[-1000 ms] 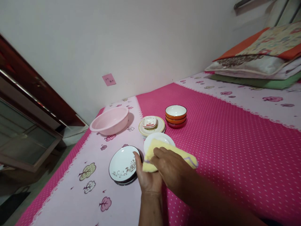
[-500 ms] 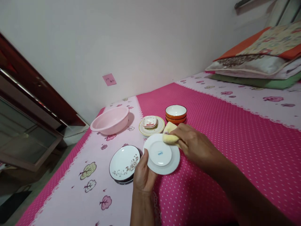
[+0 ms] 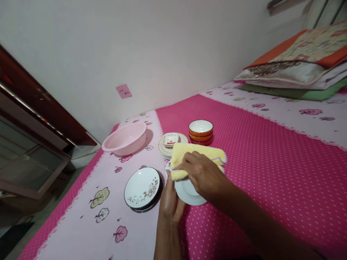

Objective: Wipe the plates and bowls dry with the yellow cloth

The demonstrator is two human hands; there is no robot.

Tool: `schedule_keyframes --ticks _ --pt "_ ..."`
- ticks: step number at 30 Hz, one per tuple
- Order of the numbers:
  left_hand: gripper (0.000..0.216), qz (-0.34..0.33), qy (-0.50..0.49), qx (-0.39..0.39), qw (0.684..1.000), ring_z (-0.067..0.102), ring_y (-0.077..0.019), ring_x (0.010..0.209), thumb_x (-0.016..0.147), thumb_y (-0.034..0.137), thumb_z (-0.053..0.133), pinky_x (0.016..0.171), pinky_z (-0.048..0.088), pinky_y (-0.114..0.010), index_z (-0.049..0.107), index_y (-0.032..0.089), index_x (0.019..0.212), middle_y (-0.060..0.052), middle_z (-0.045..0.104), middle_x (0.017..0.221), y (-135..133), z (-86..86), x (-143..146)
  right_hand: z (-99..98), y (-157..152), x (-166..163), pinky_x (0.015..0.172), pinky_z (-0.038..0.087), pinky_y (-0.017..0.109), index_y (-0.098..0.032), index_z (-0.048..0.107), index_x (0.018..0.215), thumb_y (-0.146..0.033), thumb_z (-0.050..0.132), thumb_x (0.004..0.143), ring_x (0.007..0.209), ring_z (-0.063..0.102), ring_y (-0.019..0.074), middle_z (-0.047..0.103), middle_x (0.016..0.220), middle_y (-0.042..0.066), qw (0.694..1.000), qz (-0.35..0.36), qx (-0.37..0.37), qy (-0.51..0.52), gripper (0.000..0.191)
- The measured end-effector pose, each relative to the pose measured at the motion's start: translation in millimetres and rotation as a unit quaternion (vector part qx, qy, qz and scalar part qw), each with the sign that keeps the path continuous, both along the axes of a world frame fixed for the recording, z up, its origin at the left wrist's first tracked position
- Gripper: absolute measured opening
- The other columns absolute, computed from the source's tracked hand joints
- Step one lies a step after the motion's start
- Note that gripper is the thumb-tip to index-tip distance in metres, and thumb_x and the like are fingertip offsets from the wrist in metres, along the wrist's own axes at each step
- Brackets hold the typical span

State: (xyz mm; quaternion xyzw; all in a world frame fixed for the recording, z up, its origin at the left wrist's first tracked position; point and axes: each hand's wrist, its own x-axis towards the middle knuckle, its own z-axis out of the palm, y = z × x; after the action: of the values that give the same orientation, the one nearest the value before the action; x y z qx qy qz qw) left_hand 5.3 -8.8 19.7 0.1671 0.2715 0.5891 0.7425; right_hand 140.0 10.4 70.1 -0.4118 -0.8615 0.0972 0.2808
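Observation:
My left hand [image 3: 171,202] grips a white plate [image 3: 191,193] by its left edge, thumb on top, with the plate's underside turned toward me. A folded yellow cloth [image 3: 200,153] covers the plate's upper part. My right hand [image 3: 202,171] is closed on that cloth and presses it against the plate. Just beyond the cloth stands a stack of light plates [image 3: 162,148] with a small printed dish [image 3: 170,138] on it. Left of my left hand lies a stack of dark-rimmed plates [image 3: 142,186] with a brown flower pattern.
A stack of orange bowls [image 3: 201,131] stands behind the cloth. A pink basin [image 3: 126,139] sits near the wall at the left. Folded bedding and a pillow [image 3: 287,72] lie at the far right. The patterned bedspread [image 3: 265,173] covers the whole surface.
My right hand has moved left across the plate, and the cloth now lies spread over its upper part. My left hand has shifted slightly right and still holds the plate.

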Motion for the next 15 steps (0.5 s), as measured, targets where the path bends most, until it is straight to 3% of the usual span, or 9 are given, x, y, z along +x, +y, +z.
schedule_keyframes --ticks 4,7,9,12,15 --pt "0.062 0.038 -0.053 -0.015 0.998 0.07 -0.0307 0.119 0.104 0.057 0.04 0.11 0.051 -0.046 0.067 0.01 0.133 -0.018 0.078 0.118 0 0.2 -2 -10.8 -9 -11 0.077 0.034 0.036 -0.018 0.071 0.096 -0.008 0.054 0.096 0.088 0.05 0.0219 0.065 0.096 0.006 0.997 0.081 0.008 0.008 0.02" --pt "0.059 0.06 -0.056 -0.03 0.996 0.073 -0.0297 0.114 0.104 0.054 0.042 0.11 0.052 -0.045 0.068 0.008 0.13 -0.019 0.078 0.115 1 -1.4 -2 -10.9 -9 -10 0.078 0.034 0.036 -0.019 0.071 0.094 -0.009 0.054 0.096 0.088 0.052 0.0215 0.065 0.094 0.005 0.996 0.086 -0.004 0.011 0.019" --pt "0.048 0.066 -0.041 -0.034 0.996 0.071 -0.0281 0.117 0.105 0.042 0.046 0.112 0.05 -0.043 0.067 0.009 0.132 -0.017 0.079 0.116 3 -2.3 -1 -6.7 -3 -4 0.08 0.036 0.036 -0.018 0.071 0.093 -0.008 0.051 0.096 0.091 0.054 0.0228 0.066 0.097 0.008 0.999 0.032 -0.017 0.01 0.022" --pt "0.04 0.079 -0.012 -0.034 0.996 0.067 -0.0263 0.126 0.103 0.027 0.053 0.118 0.044 -0.042 0.062 0.014 0.14 -0.013 0.078 0.122 5 -2.4 0 -2.7 10 12 0.08 0.039 0.035 -0.015 0.068 0.109 -0.009 0.044 0.097 0.097 0.057 0.0249 0.066 0.109 0.013 0.994 -0.094 -0.025 0.054 0.028" --pt "0.044 0.103 -0.021 -0.064 0.992 0.065 -0.0259 0.129 0.104 0.029 0.051 0.12 0.042 -0.043 0.058 0.014 0.145 -0.013 0.077 0.124 6 -0.7 -3 -6.3 22 30 0.068 0.038 0.031 -0.016 0.063 0.102 -0.019 0.043 0.099 0.079 0.058 0.0213 0.067 0.094 0.01 0.973 -0.185 -0.087 0.11 0.021"
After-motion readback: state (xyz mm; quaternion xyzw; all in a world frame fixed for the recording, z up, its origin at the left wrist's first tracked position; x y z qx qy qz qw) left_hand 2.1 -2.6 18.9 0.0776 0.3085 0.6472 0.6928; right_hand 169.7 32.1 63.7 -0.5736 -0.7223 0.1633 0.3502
